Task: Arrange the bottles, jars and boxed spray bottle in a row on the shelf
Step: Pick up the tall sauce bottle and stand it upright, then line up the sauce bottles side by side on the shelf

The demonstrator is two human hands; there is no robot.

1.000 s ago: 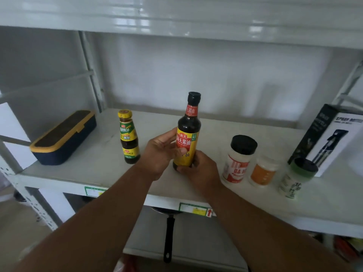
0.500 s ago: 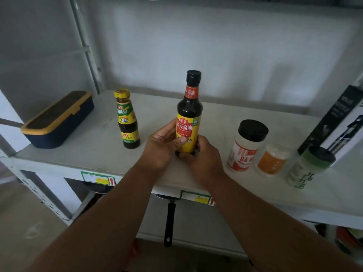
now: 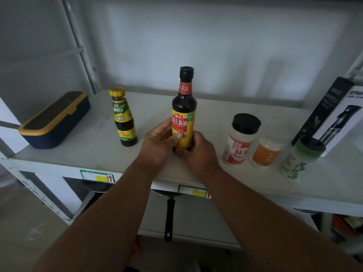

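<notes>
Soy sauce bottle (image 3: pixel 184 112) upright near the front edge of the white shelf (image 3: pixel 78 150), clasped low down by both hands.

From the left: navy box with a yellow rim (image 3: pixel 55 119) at the shelf's left end; small dark sauce bottle with a yellow cap (image 3: pixel 123 116) upright, just left of the hands and apart from them; left hand (image 3: pixel 158 147) wrapped around the tall bottle's lower label, thumb pressed on the front; right hand (image 3: pixel 198 153) curled around its base from the other side; black-capped white jar with a red label (image 3: pixel 240 139); beside it a low jar with an orange label (image 3: pixel 267 152); green-banded jar with a dark lid (image 3: pixel 301 157); boxed spray bottle (image 3: pixel 334 114) leaning at the far right. Below, frying pan handle (image 3: pixel 169 218) hanging down.
</notes>
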